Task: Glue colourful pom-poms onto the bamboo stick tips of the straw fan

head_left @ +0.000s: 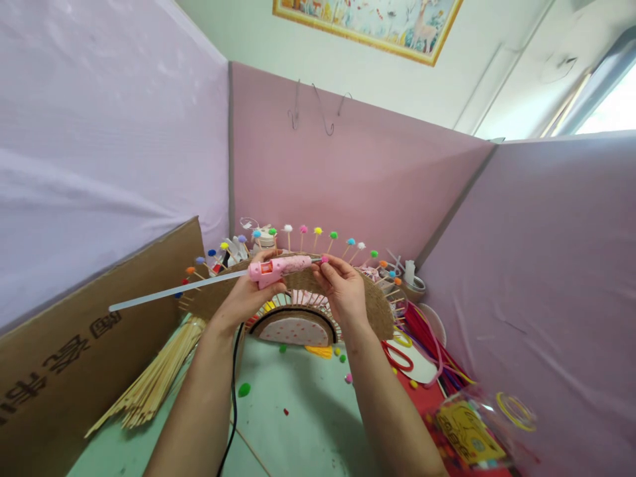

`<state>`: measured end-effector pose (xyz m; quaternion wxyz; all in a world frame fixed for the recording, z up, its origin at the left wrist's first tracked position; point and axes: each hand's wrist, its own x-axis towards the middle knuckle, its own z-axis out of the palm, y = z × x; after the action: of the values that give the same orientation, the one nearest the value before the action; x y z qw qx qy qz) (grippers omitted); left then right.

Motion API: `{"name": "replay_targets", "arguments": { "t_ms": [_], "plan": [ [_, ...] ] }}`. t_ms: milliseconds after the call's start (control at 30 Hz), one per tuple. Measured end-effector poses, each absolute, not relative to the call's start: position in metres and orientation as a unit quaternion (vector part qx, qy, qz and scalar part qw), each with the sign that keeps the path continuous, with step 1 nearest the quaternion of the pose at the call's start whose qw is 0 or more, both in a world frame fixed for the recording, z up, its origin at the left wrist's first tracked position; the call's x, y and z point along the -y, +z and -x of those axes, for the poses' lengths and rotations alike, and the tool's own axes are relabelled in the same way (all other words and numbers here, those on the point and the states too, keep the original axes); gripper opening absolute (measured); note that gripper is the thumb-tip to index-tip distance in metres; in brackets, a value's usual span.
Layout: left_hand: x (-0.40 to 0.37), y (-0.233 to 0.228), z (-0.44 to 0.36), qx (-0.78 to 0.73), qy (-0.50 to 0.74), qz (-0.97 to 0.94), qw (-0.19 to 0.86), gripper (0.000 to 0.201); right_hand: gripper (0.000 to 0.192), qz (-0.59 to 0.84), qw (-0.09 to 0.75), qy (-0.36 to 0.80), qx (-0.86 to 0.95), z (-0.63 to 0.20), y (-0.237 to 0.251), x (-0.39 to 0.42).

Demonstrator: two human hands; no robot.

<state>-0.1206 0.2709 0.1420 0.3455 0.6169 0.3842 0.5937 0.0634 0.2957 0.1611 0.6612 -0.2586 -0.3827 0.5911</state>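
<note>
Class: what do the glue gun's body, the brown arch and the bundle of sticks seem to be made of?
Glue gun: smooth pink body, probably plastic. Brown arch: matte tan, fibrous-looking, likely cardboard or felt. Bundle of sticks: thin, pale yellow, straight, probably bamboo or wood.

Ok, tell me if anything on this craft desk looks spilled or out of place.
Loose pompoms lie scattered on the green table below the fan-shaped craft, as if spilled. The bundle of wooden sticks is splayed out at left. The left hand holds the pink glue gun; the right hand pinches its tip area.
</note>
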Motion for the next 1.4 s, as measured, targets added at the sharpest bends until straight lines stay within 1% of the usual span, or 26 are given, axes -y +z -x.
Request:
{"name": "replay_targets", "arguments": {
  "t_ms": [533, 1033, 1267, 1400],
  "plan": [
    [-0.271, 0.142, 0.121, -0.385, 0.589, -0.624, 0.34, 0.058, 0.029, 0.277, 0.66, 0.574, 0.397, -0.062, 0.159, -0.295],
    [-0.273, 0.138, 0.124, -0.393, 0.593, -0.626, 0.319, 0.061, 0.029, 0.269, 0.659, 0.582, 0.393, -0.06, 0.159, -0.296],
    [-0.272, 0.14, 0.122, -0.395, 0.587, -0.621, 0.337, 0.06, 0.03, 0.258, 0.647, 0.615, 0.37, -0.069, 0.161, -0.288],
    [-0.269, 0.142, 0.12, -0.403, 0.586, -0.616, 0.339, 0.055, 0.031, 0.258, 0.654, 0.61, 0.366, -0.086, 0.163, -0.275]
  ]
}}
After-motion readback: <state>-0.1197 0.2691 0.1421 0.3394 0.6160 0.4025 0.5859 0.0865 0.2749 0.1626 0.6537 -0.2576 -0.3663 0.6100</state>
